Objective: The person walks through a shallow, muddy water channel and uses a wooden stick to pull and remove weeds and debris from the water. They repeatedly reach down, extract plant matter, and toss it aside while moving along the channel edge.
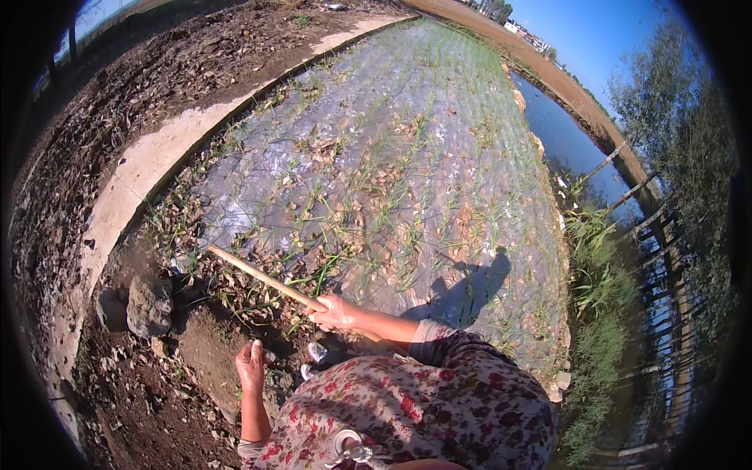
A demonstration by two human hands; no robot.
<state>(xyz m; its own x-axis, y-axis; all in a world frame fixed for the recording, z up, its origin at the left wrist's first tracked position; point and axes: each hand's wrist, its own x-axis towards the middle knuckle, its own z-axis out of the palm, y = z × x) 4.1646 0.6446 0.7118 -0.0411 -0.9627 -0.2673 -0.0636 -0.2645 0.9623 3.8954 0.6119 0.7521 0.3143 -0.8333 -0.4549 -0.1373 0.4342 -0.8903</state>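
My right hand (341, 314) is closed around a pale wooden stick (258, 274). The stick slants out to the left, its far end over leaf litter at the near edge of a planted bed. A further length of it shows below my wrist. Close to my body is my left hand (251, 364), raised off the stick with its fingers bent; whether something small is in it is unclear. Thin green onion-like plants (329, 267) grow through plastic film (270, 155) on the bed. Dry leaves (352, 226) lie among them.
A concrete edging strip (158, 150) borders the bed on the left. Large stones (150, 305) stand at the near left corner. Water (549, 117) and a railing of poles (678, 352) run along the right. My shoes (317, 351) show below the stick.
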